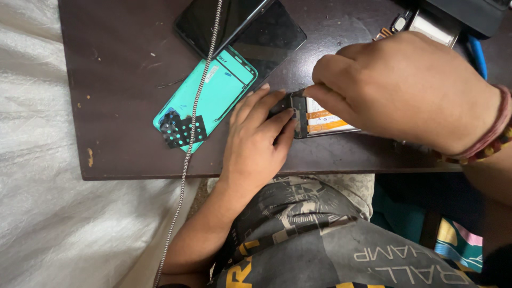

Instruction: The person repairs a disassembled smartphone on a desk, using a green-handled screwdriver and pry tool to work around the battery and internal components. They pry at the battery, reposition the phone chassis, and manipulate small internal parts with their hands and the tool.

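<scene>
Both hands grip the opened phone [314, 120] near the desk's [122, 80] front edge: left hand [256, 141] steadying, right hand [405, 88] pinching its top; teal back cover [213, 96] already off, internals exposed.

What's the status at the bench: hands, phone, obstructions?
Left hand steadies opened phone. Right hand pinches its top edge. Braided cable lies across teal back cover, clear of both hands.

From my left hand [256, 141], bare dark table [117, 80] lies open toward nine o'clock. At ten o'clock the teal back cover [213, 96] and braided cable [197, 101] block me; twelve o'clock holds a black phone [224, 21]. My right hand [410, 90] crowds three o'clock.
</scene>
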